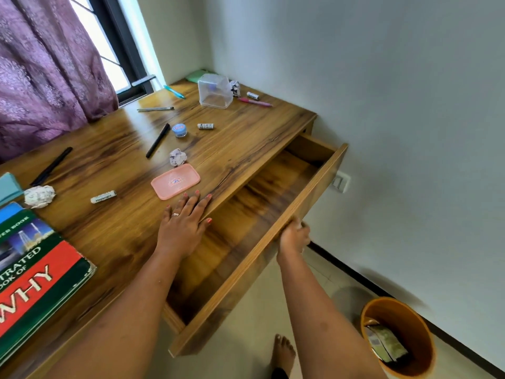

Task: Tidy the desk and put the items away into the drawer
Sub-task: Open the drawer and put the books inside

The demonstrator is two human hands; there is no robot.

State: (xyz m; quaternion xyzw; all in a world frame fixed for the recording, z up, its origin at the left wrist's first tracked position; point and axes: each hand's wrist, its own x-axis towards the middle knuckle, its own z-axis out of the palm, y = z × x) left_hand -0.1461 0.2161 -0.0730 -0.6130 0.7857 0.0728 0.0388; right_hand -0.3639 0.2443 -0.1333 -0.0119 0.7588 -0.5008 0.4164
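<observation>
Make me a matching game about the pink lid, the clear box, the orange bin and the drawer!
Things: 1 pink lid; 2 clear box; 3 orange bin; 4 drawer.
Places: A on the floor; B pulled open, gripped by the right hand; C far end of the desk; D beside the left hand.
Pairs: 1-D, 2-C, 3-A, 4-B.

We note the drawer (259,209) standing open. The right hand (293,237) grips its front panel's top edge; the left hand (183,222) lies flat on the desk (240,143) edge, fingers (191,202) straight, just beside a pink lid (175,181).
</observation>
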